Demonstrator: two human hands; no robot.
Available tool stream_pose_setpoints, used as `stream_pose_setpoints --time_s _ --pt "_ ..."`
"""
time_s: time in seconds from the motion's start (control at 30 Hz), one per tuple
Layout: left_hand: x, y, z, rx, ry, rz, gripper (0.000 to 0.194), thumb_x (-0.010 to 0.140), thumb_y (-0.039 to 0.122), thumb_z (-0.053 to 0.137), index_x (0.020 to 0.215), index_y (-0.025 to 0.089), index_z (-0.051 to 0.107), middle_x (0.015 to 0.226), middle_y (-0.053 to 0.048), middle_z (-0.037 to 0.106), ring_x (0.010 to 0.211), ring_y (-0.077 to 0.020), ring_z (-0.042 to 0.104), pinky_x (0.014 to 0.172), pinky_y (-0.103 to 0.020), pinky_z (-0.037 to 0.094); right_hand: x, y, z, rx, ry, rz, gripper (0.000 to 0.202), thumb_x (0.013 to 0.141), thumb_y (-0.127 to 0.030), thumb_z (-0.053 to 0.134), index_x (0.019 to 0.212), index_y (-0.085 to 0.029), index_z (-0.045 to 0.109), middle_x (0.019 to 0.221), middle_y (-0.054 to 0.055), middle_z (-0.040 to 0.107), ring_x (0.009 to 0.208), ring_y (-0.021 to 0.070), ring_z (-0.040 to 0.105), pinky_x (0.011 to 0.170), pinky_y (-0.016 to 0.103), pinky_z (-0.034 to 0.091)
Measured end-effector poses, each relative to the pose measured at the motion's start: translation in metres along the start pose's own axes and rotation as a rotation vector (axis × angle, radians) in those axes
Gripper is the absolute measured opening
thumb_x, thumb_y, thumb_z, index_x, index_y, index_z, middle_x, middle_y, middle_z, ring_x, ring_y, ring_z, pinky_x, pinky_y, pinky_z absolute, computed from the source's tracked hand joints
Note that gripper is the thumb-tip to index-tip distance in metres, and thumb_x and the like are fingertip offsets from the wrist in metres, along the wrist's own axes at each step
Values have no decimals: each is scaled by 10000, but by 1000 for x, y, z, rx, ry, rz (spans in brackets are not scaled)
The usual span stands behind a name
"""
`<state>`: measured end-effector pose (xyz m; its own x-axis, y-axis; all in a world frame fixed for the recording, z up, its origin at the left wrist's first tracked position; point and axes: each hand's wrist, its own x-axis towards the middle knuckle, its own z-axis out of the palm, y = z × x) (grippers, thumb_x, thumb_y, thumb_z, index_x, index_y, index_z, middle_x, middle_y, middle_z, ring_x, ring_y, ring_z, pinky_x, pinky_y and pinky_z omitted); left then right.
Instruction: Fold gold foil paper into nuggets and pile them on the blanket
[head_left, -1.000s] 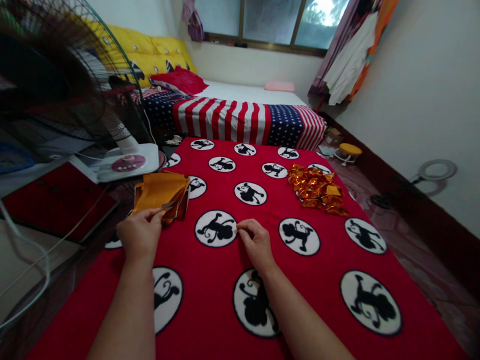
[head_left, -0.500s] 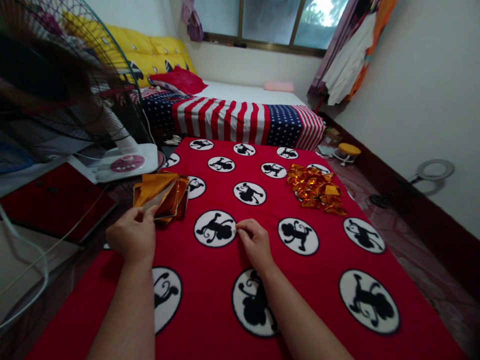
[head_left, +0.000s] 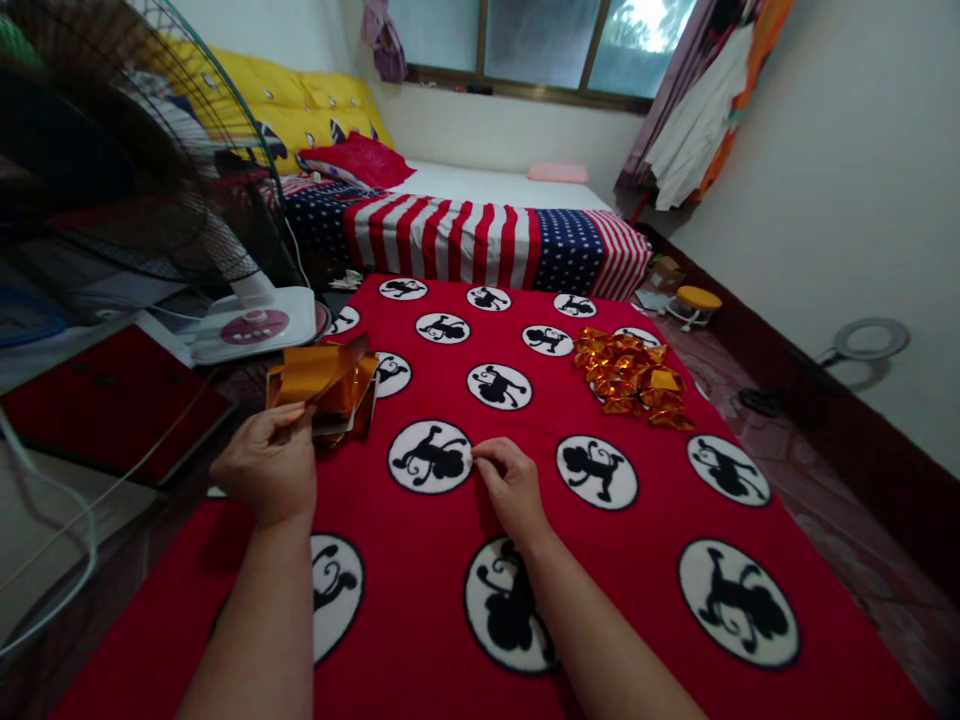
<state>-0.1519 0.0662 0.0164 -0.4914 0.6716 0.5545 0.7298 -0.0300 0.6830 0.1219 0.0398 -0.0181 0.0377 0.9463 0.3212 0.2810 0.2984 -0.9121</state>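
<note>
My left hand (head_left: 268, 455) pinches the near edge of a gold foil paper sheet (head_left: 349, 357), whose far side is lifted and blurred. Beneath it lies an uneven stack of gold paper (head_left: 304, 372) at the left edge of the red cloth. My right hand (head_left: 511, 485) rests on the cloth beside a white circle with a black monkey figure, thumb and forefinger pressed together. Whatever is between those fingertips is too small to make out. Farther right, a pile of folded, shiny gold paper pieces (head_left: 628, 378) sits on the cloth.
The red monkey-print cloth (head_left: 630, 590) spreads under both hands. A fan (head_left: 255, 325) stands at the left, with a dark red board (head_left: 105, 400) and cables nearby. Behind are a bed (head_left: 465, 240) and a window. A yellow-topped stool (head_left: 699, 298) stands back right.
My left hand has shifted slightly right, and the sheet in its fingers has swung up and rightward over the stack. My right hand has stayed in place.
</note>
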Motion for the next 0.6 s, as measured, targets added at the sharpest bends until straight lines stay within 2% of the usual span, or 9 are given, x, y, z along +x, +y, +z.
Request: stream_pose_setpoints --time_s 0.1,0.2,0.33,0.43,0.5,0.6 --pt "-4 4 -1 -22 80 -15 161 756 335 679 841 207 632 974 -52 715 903 -266 656 846 -434 481 0 0 0 -3 -1 2 202 815 -117 523 837 -217 698 872 37 667 837 168 630 769 276 486" --pt "-6 17 1 -173 146 -132 225 688 288 744 853 225 606 903 -33 707 811 -249 658 784 -444 508 0 0 0 -1 -4 4 197 820 -121 525 838 -215 696 871 36 665 836 167 628 767 277 484" --pt "-11 47 20 -699 180 -377 276 649 258 775 779 183 543 796 11 655 625 -137 628 632 -342 562 0 -1 0 14 1 13 160 841 -158 546 837 -211 698 868 38 660 834 169 622 764 278 478" --pt "-25 70 41 -1034 36 -625 379 557 238 821 840 179 575 843 27 650 646 -91 628 549 -215 548 0 -2 -1 69 -13 45 173 889 -269 545 861 -201 702 881 47 664 831 171 619 748 275 474" --pt "-39 81 53 -1124 -77 -751 418 524 245 845 845 176 586 868 25 656 655 -83 638 527 -175 542 0 -3 -3 180 -42 67 257 924 -363 502 941 -196 697 932 56 675 828 169 628 733 273 478" --pt "-63 93 65 -1144 -224 -836 444 504 254 870 832 150 590 846 13 661 624 -81 640 521 -178 563 -1 -4 -5 384 -67 83 345 916 -455 496 1084 -199 655 968 51 686 811 169 641 696 266 484"
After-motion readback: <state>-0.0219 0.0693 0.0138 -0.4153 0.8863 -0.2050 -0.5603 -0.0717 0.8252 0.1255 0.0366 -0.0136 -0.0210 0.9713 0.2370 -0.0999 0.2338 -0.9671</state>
